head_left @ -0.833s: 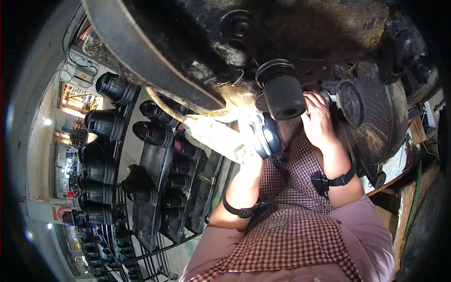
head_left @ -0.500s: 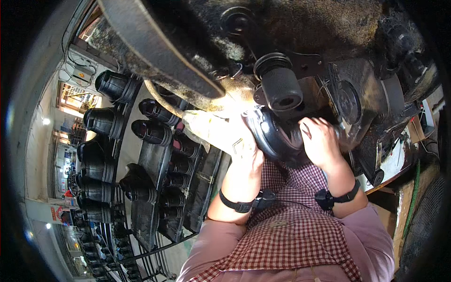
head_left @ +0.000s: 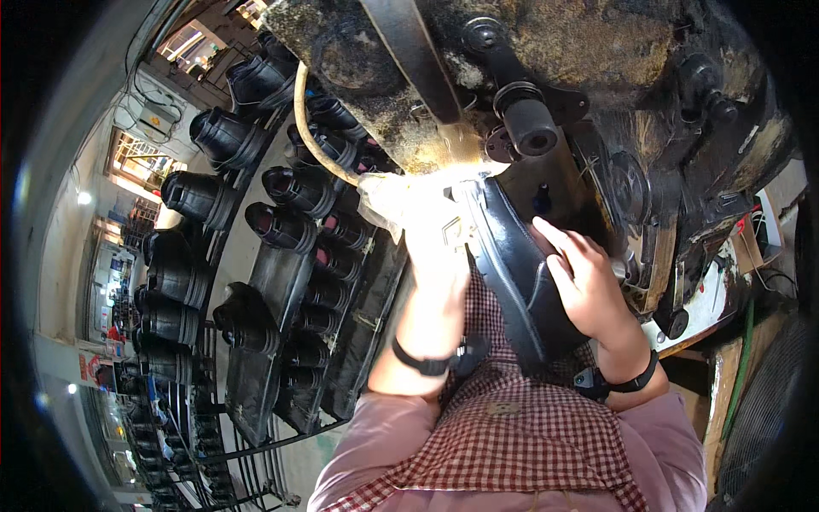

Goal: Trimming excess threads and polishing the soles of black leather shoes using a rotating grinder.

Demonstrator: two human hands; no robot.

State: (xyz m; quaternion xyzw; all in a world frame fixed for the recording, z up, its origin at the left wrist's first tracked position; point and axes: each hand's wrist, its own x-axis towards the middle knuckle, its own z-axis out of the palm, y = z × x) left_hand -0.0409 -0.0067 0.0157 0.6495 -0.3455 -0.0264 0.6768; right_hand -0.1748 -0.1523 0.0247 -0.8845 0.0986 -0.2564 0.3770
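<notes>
Nearest the camera: a red-and-white checked apron [head_left: 512,435] over a pink top with pink sleeves [head_left: 363,444]. Dark straps [head_left: 422,364] circle both forearms.

Beyond the apron, one black shoe [head_left: 510,277] is between the two hands, sole edge toward the left hand, its lower part overlapping the apron in view. Its upper end runs into a bright glare [head_left: 444,173].

Left hand [head_left: 437,256]: beside the sole edge, washed out by the glare; cannot tell whether its fingers are closed on the shoe. Right hand [head_left: 589,290]: against the opposite side of the shoe, fingers extended, thumb spread from them, not wrapped around it.

Just past the shoe: a dark roller [head_left: 531,128] on a stained machine [head_left: 614,55]. Contact between shoe and roller cannot be told. A pale hose [head_left: 317,154] curves down to the left of the glare. A white tabletop [head_left: 712,290] shows at right.

Farther, at left: a rack [head_left: 254,401] bearing rows of black shoes [head_left: 198,200]. Behind it, a barred window [head_left: 147,164] and a wall box [head_left: 155,122] with wires.
</notes>
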